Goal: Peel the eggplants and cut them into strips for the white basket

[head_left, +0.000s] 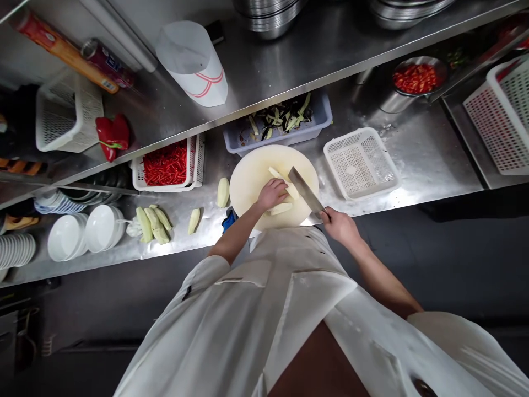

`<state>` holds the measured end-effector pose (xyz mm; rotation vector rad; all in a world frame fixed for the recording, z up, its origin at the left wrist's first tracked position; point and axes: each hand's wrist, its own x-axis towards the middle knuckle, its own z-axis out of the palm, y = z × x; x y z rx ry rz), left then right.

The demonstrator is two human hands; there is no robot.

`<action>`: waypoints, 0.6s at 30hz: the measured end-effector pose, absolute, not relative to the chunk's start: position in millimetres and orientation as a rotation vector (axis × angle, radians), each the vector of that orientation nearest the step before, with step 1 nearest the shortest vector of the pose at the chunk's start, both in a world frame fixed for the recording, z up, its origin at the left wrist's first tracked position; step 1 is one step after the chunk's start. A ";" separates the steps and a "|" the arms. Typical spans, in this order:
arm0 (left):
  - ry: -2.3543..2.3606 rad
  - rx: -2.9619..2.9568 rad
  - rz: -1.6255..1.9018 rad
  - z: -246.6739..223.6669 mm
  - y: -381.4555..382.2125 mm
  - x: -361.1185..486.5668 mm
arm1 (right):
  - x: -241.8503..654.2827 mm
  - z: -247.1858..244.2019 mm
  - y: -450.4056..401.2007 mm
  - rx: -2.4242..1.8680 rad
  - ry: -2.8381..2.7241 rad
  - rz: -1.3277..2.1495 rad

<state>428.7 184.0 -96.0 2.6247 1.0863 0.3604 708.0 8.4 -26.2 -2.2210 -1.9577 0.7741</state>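
Observation:
A round, pale cutting board (248,176) lies on the steel counter in front of my body. My left hand (273,193) rests over pale peeled vegetable pieces on it, fingers curled and pressing on one piece. One long cut piece (281,208) lies just below those fingers. My right hand (339,225) is wrapped round the handle of a cleaver (305,188), whose blade reaches over the board's right part, beside the pieces. Left of the board are a peeled vegetable (223,192), a smaller one (194,220) and a group of several more (155,223).
Behind the board sits a bluish tub (318,124) of peelings, under a steel shelf (289,82). An empty white basket (361,164) stands to the right. Red chillies (165,164) fill a basket at left, near white bowls (103,227). A metal pot (397,102) holds chopped red pieces.

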 end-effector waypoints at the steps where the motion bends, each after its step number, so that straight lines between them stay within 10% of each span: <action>1: 1.090 2.619 0.374 -98.4 182.7 430.5 | 702.3 -24.2 8.9 -2.239 -1.964 0.770; 18: 1.014 2.591 0.446 -104.9 189.3 426.2 | 659.2 -21.2 34.6 -2.244 -2.117 0.757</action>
